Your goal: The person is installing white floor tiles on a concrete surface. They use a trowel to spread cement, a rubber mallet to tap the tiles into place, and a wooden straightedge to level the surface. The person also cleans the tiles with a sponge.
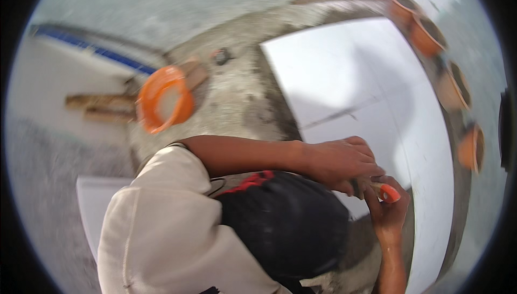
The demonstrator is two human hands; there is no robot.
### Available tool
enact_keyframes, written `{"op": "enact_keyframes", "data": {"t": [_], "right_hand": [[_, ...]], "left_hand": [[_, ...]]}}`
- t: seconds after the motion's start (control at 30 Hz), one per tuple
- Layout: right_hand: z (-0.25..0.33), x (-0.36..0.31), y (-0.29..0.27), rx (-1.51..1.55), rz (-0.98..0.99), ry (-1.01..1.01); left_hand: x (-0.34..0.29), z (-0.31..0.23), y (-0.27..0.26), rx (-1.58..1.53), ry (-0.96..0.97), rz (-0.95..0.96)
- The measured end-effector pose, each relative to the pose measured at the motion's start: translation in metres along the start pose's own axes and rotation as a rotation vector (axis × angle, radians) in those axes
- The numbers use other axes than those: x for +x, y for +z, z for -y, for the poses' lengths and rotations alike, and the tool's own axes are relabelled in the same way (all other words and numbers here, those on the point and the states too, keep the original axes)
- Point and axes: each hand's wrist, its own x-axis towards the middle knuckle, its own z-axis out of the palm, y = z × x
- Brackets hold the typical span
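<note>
My right hand [390,210] comes up from the lower edge, its fingers closed round a hand tool with a wooden handle and an orange-red end [389,192]. The tool's working end is hidden, so its kind does not show. Reaching across from the left, my left hand [342,162] meets the right one at the tool. Its fingers are curled down by a greyish part there, and what they pinch is hidden. Both hands are over large white tiles [334,67] on the floor, with a dark joint line between them.
An orange bucket [186,108] with greyish contents stands on the rough concrete floor [231,100] to the left, beside wooden pieces [99,101]. A small dark and orange object [221,56] lies beyond it. Several terracotta pots [428,35] line the right wall. Another white slab [97,202] is at lower left.
</note>
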Motion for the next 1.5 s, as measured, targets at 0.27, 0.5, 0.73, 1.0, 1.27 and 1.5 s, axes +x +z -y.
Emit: {"op": "enact_keyframes", "data": {"t": [0.27,0.5,0.73,1.0,1.27,1.5], "right_hand": [[0.07,0.07,0.095,0.149,0.019,-0.438],[-0.037,0.074,0.019,0.243,-0.177,0.117],[-0.016,0.07,-0.001,0.214,-0.135,0.092],[-0.041,0.051,-0.038,0.204,-0.316,0.103],[-0.037,-0.009,-0.111,-0.02,-0.227,0.244],[-0.064,-0.13,-0.109,0.125,-0.261,0.531]], "left_hand": [[-0.201,-0.034,-0.138,0.217,-0.637,-0.408],[-0.452,-0.003,-0.166,0.936,-1.501,-1.106],[-0.552,0.001,-0.134,0.733,-1.6,-1.167],[-0.565,-0.006,-0.158,1.072,-1.52,-1.0],[-0.32,0.039,-0.175,0.011,-0.862,-1.317],[-0.014,0.216,-0.038,-0.425,-0.635,-0.817]]}}
